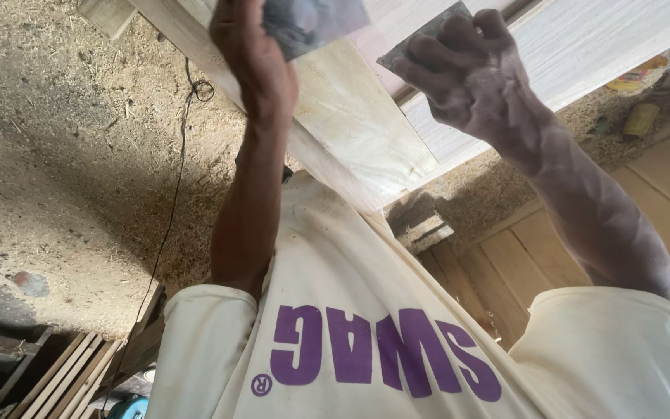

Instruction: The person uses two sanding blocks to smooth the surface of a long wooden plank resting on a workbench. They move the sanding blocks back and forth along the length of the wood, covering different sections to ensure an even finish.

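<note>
Fingers (459, 46) of the right hand (471, 77) are curled shut over a grey sheet (420, 35), apparently sandpaper, pinning it flat on the pale board (350, 116). Left hand (253, 54) is likewise closed on a second grey sheet (312, 19) at the top edge of the view; how its fingertips sit cannot be told, since they are cut off by the frame.

Nearest the camera: a cream shirt (366, 341) with purple lettering, and both forearms reaching up and away from it. The board runs slantwise across the upper middle, with a whiter plank (583, 46) lying just beside it to the right. Both sheets lie on this timber, near one another but apart.

Judgement on the rubbing in hand: pressure ought to be spread through the flat of the fingers, not the tips, so no hollows form. Strokes ought to follow the grain along the board's length. The right sheet's free corner sticks out and could fold or tear if dragged against the joint between board and plank.

Further off: a sawdust floor (63, 140), a thin cable (172, 202) trailing across it, stacked slats (63, 372) at lower left, and boarding (661, 194) at right.
</note>
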